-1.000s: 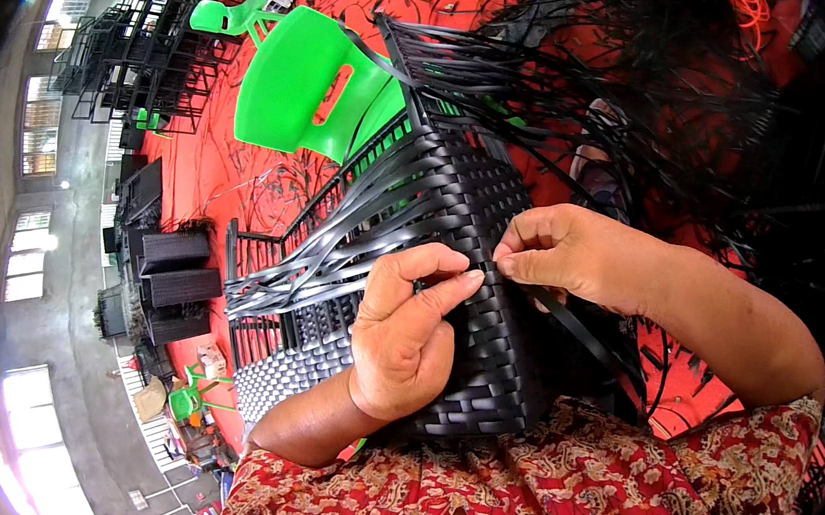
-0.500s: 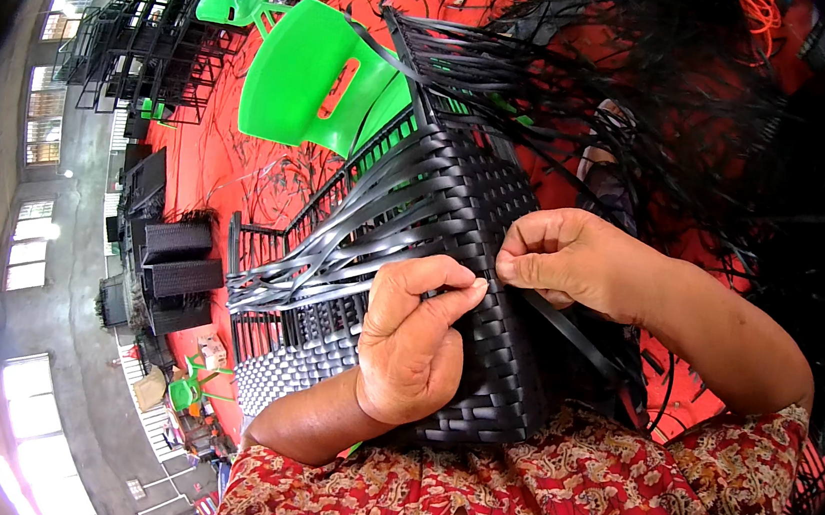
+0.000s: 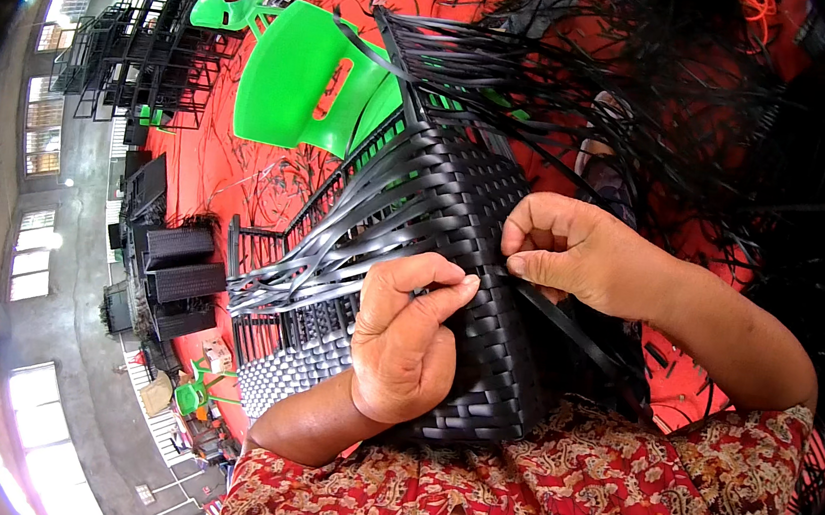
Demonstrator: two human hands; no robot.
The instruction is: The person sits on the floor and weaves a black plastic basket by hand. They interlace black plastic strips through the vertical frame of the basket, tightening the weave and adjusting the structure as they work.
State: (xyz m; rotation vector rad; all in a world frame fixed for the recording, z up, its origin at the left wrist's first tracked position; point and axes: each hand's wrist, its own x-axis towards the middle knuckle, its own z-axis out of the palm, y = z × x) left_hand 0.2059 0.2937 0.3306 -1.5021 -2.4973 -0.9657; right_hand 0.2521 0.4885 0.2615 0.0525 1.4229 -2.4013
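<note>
A piece of black wickerwork [image 3: 496, 367], woven from flat plastic strips over a frame, stands in front of me. Loose black strips [image 3: 378, 204] fan out from its left side. My left hand [image 3: 406, 342] is over the weave's near left face, thumb and forefinger pinched together; anything between them is too small to make out. Across the woven corner, my right hand [image 3: 574, 254] is closed with curled fingers beside the edge. One flat black strip [image 3: 580, 336] slants down to the right from beneath it. Whether those fingers grip that strip is hidden.
A green plastic chair [image 3: 285, 83] stands just beyond the weave, with a smaller green chair [image 3: 222, 13] behind it. Black strips [image 3: 594, 65] lie tangled over the red floor [image 3: 231, 168]. Stacked black frames [image 3: 142, 53] and dark woven pieces [image 3: 180, 268] stand at the left.
My right thumb and forefinger have parted slightly and shifted a little off the woven edge. My left hand has drifted slightly left, still pinched. The view has shifted slightly.
</note>
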